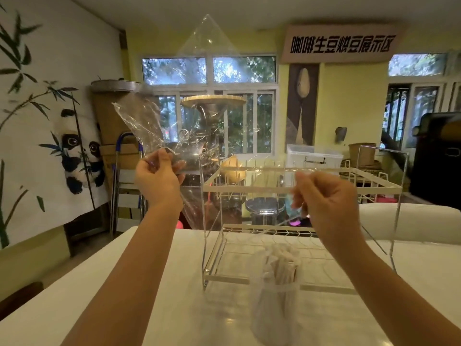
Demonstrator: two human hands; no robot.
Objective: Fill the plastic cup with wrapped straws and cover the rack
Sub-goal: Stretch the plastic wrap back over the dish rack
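Nearest, low and right of centre in the frame: a clear plastic cup (274,308) stood on the white table (99,295), packed with paper-wrapped straws (282,263) poking up above its rim. The cup sat at the front edge of the rack, touching or just ahead of its lower rail; could not tell which.

Behind it, the white wire rack (299,188), two tiers, upright on the table, filling the centre and right.

Both arms were raised above the table. Left hand (159,176), left of centre, fingers curled and pinching a clear plastic sheet (194,101). Right hand (324,198), right of centre, fingers curled, pinching the same sheet in front of the rack's upper tier. The sheet hung between the hands, crumpled, its top corner peaking near the ceiling.

Farther back: windows (209,71) with trees outside, a sign (341,43) with dark characters at upper right, a panda mural (79,156) on the wall at left.
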